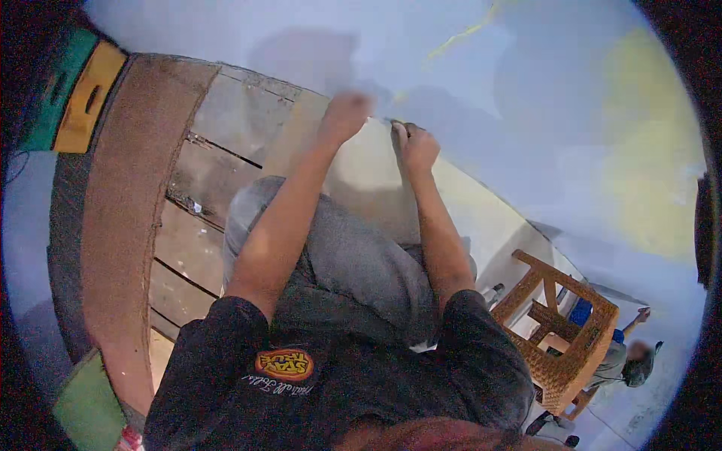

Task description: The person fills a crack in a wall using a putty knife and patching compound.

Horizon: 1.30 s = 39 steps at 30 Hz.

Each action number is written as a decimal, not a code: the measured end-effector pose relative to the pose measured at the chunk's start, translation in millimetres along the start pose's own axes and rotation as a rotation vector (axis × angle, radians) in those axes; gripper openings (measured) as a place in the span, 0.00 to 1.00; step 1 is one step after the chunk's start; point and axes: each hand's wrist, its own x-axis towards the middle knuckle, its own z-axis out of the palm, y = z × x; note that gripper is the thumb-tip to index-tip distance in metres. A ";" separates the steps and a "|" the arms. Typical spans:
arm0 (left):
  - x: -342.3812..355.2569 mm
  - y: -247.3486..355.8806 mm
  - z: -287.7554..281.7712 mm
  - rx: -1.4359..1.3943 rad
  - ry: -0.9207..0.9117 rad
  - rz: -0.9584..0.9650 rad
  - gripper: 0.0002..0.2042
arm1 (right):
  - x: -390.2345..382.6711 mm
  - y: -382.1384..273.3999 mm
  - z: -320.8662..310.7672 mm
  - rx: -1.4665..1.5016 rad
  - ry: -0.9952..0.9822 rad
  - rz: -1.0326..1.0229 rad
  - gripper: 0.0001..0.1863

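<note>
Both my arms reach forward to the foot of a pale blue-white wall (466, 83). My left hand (348, 118) is closed close to the wall's lower edge; its fingers are blurred, and whatever it grips is not clear. Just right of it, my right hand (418, 147) pinches something small and dark at its fingertips, too small to name. A narrow gap parts the two hands. Beneath them lies a cream-coloured flat surface (368, 158), partly in shadow. My bent legs in grey trousers (361, 255) are below the hands.
Left are worn floor boards (203, 180), a long brown strip (120, 218), and green (68, 86) and yellow (90, 98) crates. A green piece (89, 406) lies lower left. At right stands a brown woven stool (583, 353); beyond it another person (620, 361) reaches to the wall.
</note>
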 end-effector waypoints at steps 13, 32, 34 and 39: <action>3.5 0.9 3.7 -0.023 -0.028 0.000 0.20 | -0.7 11.5 8.5 -0.132 -0.066 0.035 0.19; 3.3 -6.3 1.1 0.005 0.041 0.000 0.21 | 1.1 -7.1 3.6 0.011 -0.076 0.092 0.20; 3.4 -8.3 0.5 -0.020 0.030 0.027 0.21 | 3.4 -9.2 1.8 0.040 -0.022 0.060 0.20; 3.1 -5.4 0.1 0.020 0.033 0.046 0.21 | -4.9 -2.0 5.8 -0.078 -0.062 -0.018 0.18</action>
